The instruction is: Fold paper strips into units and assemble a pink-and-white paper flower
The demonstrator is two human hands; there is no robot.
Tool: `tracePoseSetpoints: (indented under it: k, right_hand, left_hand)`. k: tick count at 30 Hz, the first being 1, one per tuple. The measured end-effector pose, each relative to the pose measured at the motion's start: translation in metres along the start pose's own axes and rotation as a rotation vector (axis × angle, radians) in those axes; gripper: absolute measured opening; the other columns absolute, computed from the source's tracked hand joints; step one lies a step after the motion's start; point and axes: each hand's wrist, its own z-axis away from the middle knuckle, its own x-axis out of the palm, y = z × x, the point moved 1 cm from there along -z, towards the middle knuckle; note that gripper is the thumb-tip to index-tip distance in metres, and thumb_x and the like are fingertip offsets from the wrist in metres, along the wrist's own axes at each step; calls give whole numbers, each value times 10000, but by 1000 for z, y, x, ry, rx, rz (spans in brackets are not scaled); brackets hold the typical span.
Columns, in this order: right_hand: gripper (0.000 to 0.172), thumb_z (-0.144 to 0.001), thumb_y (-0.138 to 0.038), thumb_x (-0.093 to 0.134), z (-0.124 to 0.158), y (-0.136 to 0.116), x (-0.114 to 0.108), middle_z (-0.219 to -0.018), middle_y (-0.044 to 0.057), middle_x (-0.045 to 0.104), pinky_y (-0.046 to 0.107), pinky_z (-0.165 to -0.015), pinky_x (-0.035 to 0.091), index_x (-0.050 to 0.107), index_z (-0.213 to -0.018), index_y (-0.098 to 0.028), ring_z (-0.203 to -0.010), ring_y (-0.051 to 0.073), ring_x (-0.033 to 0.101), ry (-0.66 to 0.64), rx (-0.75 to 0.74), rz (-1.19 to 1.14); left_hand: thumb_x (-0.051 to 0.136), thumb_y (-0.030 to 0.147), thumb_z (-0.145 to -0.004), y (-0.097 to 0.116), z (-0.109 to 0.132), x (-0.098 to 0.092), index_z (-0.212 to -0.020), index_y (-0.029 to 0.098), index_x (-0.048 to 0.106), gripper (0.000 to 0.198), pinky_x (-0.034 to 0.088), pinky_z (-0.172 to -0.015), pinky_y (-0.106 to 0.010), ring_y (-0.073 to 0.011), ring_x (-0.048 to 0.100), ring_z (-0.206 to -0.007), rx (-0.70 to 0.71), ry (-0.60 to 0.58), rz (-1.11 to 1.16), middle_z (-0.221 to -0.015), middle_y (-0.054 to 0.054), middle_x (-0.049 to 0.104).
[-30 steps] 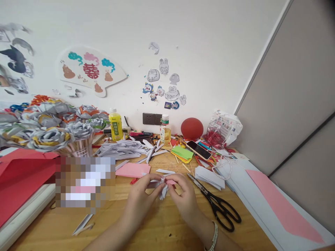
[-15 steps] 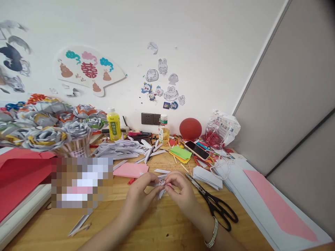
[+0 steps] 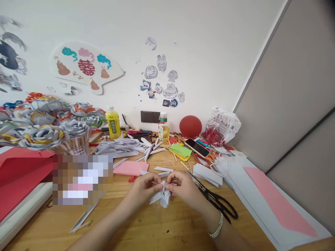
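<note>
Between my two hands is a small folded white paper piece (image 3: 164, 199) with several pointed flaps that hang down and spread. My left hand (image 3: 148, 186) pinches its upper left side with thumb and fingertips. On the other side my right hand (image 3: 180, 186) grips the upper right part, its wrist wearing a light bracelet (image 3: 217, 225). White folded paper strips (image 3: 162, 173) lie just behind my fingers. Black-handled scissors (image 3: 221, 205) rest close to my right forearm. A stack of pink paper (image 3: 131, 167) sits behind my left hand.
A heap of white paper strips (image 3: 117, 148), green sticky notes (image 3: 180, 150), a phone (image 3: 197, 147) and a white paper stack (image 3: 208, 175) lie farther back. Two bottles, a yellow one (image 3: 113, 123) and a clear one (image 3: 163, 130), stand near the wall. Paper flowers (image 3: 44, 136) crowd the left.
The folded paper has been turned, so its pointed flaps now face down and toward me. Both hands stay pinched on it and have shifted slightly apart.
</note>
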Motion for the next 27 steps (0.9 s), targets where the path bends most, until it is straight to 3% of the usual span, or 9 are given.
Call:
tracePoseSetpoints:
  k: [5,13,18,23,27]
  right_hand:
    - [239,-696,-371,673,2,-1,4,-679,-38,530,191,-515,462,531,-747,-186,-585,98,539,-28,83,-99]
    - [234,-721,-382,646,0,7,0,-649,-37,565,167,-421,400,517,-760,-191,-497,89,516,-145,170,-61]
    - [109,-747,-267,584,-1,8,7,-670,-29,558,186,-431,411,500,-734,-199,-533,112,528,-54,141,40]
    - [115,-711,-114,569,-1,3,12,-651,-26,531,204,-521,393,515,-642,-189,-607,126,511,106,-132,374]
    - [81,-736,-151,555,-4,9,9,-659,-29,534,205,-514,398,515,-674,-186,-585,117,518,107,-50,272]
  left_hand:
    - [653,399,-669,-4,0,0,-705,159,527,273,384,-549,-219,-133,526,-624,50,-16,-26,-671,1,579]
    - [653,427,-671,-19,-3,3,-684,155,478,324,300,-476,-190,-88,444,-516,-31,-121,29,-592,39,522]
    - [634,384,-678,-20,-3,2,-648,163,471,277,272,-462,-186,-85,392,-502,-8,-52,-111,-554,60,463]
    - [606,370,-700,-13,0,3,-591,176,440,277,296,-477,-185,-99,418,-531,18,49,-223,-557,53,478]
    - [644,349,-657,-17,-2,3,-665,173,473,246,377,-514,-211,-120,508,-566,-21,-12,-103,-622,32,548]
